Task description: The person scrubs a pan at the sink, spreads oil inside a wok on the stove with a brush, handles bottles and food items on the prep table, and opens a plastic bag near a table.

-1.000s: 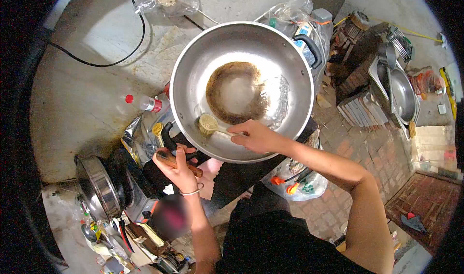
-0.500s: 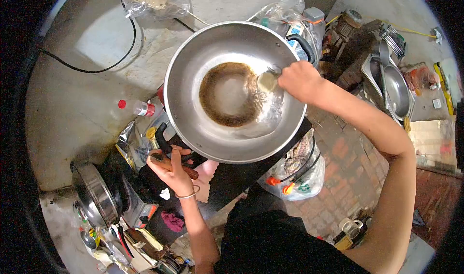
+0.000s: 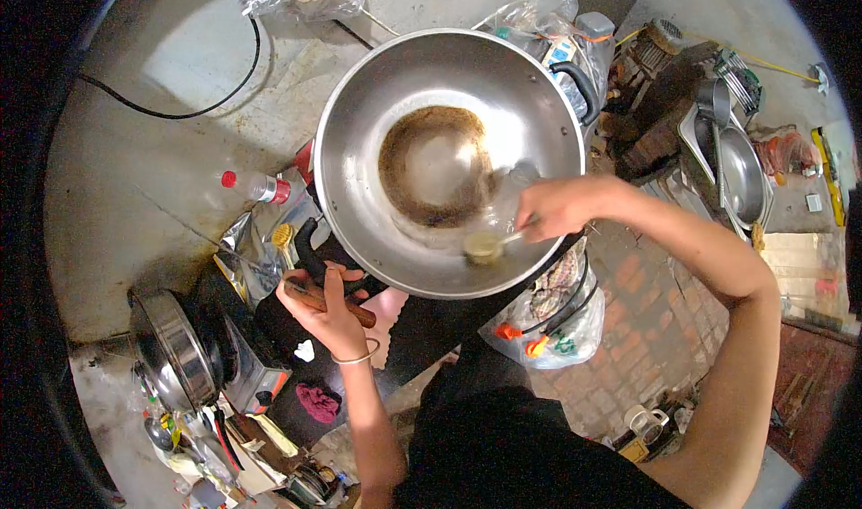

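The brush (image 3: 483, 248) is positioned inside the pan (image 3: 440, 161), at the near-right wall. Its long axis runs obliquely: the motion-blurred head is directed toward the pan's near rim, the handle toward its right rim. The right hand (image 3: 555, 211) pinches the brush handle; its forearm crosses and masks part of the right rim. The pan's two black handles define a diagonal axis, with one far-right handle (image 3: 585, 92) and one near-left handle (image 3: 310, 250). Just beside the latter, the left hand (image 3: 321, 304) is curled around a brown wooden grip (image 3: 361, 314); contact with the black handle cannot be determined. Left of the pan: a red-capped bottle (image 3: 260, 188). Near side: a pink cloth (image 3: 390, 316). Near-right: a clear bag (image 3: 575, 338) containing cables.
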A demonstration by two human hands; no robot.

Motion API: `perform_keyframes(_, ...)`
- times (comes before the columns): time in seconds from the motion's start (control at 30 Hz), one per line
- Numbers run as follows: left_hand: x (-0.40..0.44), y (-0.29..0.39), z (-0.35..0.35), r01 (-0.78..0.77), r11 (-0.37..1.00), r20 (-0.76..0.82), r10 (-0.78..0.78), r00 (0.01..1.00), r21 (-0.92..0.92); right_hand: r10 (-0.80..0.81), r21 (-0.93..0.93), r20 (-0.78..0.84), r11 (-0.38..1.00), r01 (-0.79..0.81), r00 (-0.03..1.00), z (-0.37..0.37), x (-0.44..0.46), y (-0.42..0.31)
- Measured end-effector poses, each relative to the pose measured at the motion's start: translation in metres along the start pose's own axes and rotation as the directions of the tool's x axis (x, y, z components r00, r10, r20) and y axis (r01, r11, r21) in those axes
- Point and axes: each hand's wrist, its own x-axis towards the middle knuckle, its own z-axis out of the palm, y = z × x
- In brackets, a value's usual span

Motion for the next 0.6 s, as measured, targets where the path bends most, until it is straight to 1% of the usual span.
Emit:
perform_keyframes(0.03,0.0,0.0,0.001,-0.001,1.0,-0.002,0.001,1.0,-0.002,0.001,-0.003,0.0,1.0,-0.001,1.0,-0.006,-0.012,0.0)
perform_keyframes(0.07,0.0,0.002,0.001,0.018,1.0,-0.001,-0.018,1.0,-0.009,0.124,-0.133,-0.06,0.982,-0.131,0.99,-0.014,-0.026,-0.002)
perform_keyframes(0.1,-0.001,0.003,0.001,0.035,0.999,0.002,-0.035,0.999,-0.017,0.235,-0.252,-0.137,0.931,-0.263,0.962,-0.022,-0.036,-0.008)
perform_keyframes(0.13,-0.001,0.003,0.001,0.033,0.999,0.003,-0.033,0.999,-0.018,0.236,-0.252,-0.139,0.931,-0.265,0.962,-0.029,-0.041,-0.01)
perform_keyframes(0.17,0.0,0.004,0.001,0.026,1.0,0.007,-0.026,1.0,-0.012,0.207,-0.417,-0.344,0.84,-0.346,0.916,-0.035,-0.045,-0.011)
perform_keyframes(0.2,0.001,0.004,0.002,0.017,1.0,0.012,-0.016,1.0,-0.007,0.129,-0.542,-0.526,0.711,-0.448,0.84,-0.038,-0.048,-0.011)
perform_keyframes(0.23,0.001,0.005,0.002,0.011,1.0,0.016,-0.011,1.0,-0.007,0.129,-0.538,-0.533,0.711,-0.452,0.836,-0.038,-0.047,-0.011)
perform_keyframes(0.3,0.0,0.007,0.003,0.021,0.999,0.007,-0.021,1.0,0.023,0.202,-0.58,-0.516,0.633,-0.513,0.832,-0.042,-0.043,-0.014)
perform_keyframes(0.33,0.001,0.007,0.004,0.01,1.0,0.002,-0.01,1.0,0.003,0.288,-0.527,-0.433,0.688,-0.499,0.854,-0.042,-0.048,-0.032)
perform_keyframes(0.4,0.001,0.004,0.005,0.008,1.0,-0.005,-0.008,1.0,0.001,0.157,-0.459,-0.382,0.823,-0.335,0.911,-0.022,-0.047,-0.039)
perform_keyframes(0.43,0.001,0.004,0.004,0.016,1.0,-0.011,-0.016,1.0,-0.003,0.249,-0.357,-0.222,0.879,-0.316,0.943,-0.015,-0.034,-0.044)
perform_keyframes(0.47,0.001,0.005,0.003,0.05,0.999,-0.01,-0.05,0.999,-0.004,0.268,-0.129,-0.14,0.949,-0.286,0.953,-0.008,-0.029,-0.052)
perform_keyframes(0.5,0.001,0.004,0.001,0.04,0.999,-0.009,-0.04,0.999,-0.009,0.06,-0.11,-0.199,0.99,-0.083,0.978,0.0,-0.021,-0.058)
perform_keyframes(0.53,0.001,0.002,0.0,0.04,0.999,-0.008,-0.04,0.999,-0.005,-0.041,-0.022,-0.196,0.999,0.038,0.98,0.006,-0.001,-0.057)
perform_keyframes(0.57,0.001,0.001,-0.001,0.042,0.999,-0.006,-0.042,0.999,-0.002,-0.154,-0.022,-0.178,0.988,0.153,0.972,0.013,0.028,-0.056)
perform_keyframes(0.6,0.001,0.0,-0.003,0.056,0.998,0.008,-0.056,0.998,-0.016,-0.182,0.01,-0.481,0.977,0.213,0.858,0.031,0.056,-0.059)
